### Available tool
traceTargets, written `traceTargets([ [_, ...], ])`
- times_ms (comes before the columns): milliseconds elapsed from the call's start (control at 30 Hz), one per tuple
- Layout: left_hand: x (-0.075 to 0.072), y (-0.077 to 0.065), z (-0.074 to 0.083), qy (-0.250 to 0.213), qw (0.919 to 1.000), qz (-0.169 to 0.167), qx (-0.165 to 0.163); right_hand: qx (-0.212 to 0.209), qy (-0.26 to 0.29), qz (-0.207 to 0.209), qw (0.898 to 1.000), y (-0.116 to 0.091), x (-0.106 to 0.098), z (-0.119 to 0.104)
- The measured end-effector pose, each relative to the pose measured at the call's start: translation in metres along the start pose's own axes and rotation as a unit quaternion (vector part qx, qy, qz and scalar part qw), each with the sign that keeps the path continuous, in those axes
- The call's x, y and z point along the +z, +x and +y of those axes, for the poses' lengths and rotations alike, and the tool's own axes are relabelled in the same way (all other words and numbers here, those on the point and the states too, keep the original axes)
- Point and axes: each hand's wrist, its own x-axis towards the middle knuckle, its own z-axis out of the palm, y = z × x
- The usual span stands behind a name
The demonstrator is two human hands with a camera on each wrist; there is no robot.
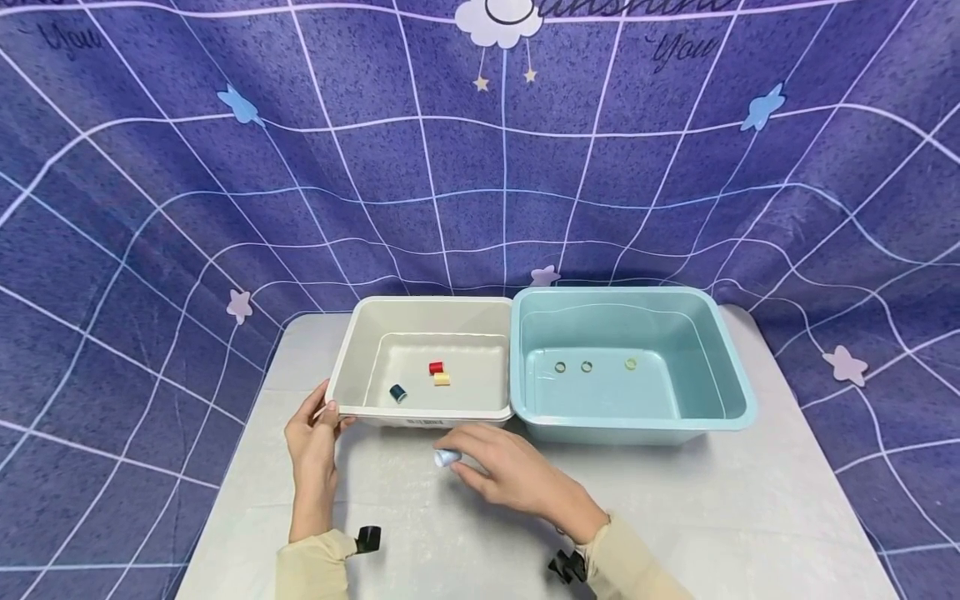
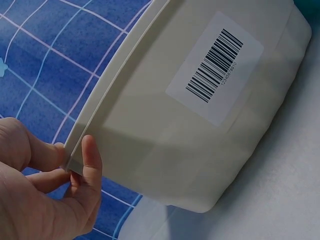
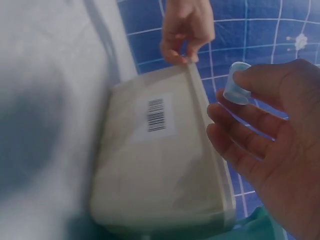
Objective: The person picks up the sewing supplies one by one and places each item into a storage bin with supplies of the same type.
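My right hand pinches a light blue thread spool between thumb and fingers, in front of the white bin. In the right wrist view the spool has pale rims at both ends. My left hand grips the white bin's front left corner; the left wrist view shows thumb and fingers at the rim. Inside this bin lie a red spool, a yellow spool and a dark teal spool.
A light blue bin stands against the white bin's right side, with three small rings on its floor, one of them a yellowish ring. Both stand on a pale table. A blue patterned curtain hangs behind. The white bin's front bears a barcode label.
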Motion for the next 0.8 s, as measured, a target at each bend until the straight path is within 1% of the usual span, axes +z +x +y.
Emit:
traceTargets([
  [300,0.000,-0.001,-0.001,0.004,1.0000,0.001,0.003,0.022,0.002,-0.004,1.000,0.029,-0.019,0.003],
  [500,0.001,0.000,-0.001,0.008,1.0000,0.001,0.005,0.065,0.002,-0.002,0.998,0.047,-0.021,0.012],
  [600,0.001,0.000,-0.001,0.013,0.9999,0.001,0.004,0.084,0.016,-0.005,0.996,0.056,-0.021,0.015],
  [800,0.000,0.000,-0.001,0.013,0.9999,-0.002,-0.002,0.093,0.041,-0.023,0.995,0.077,-0.025,0.023],
])
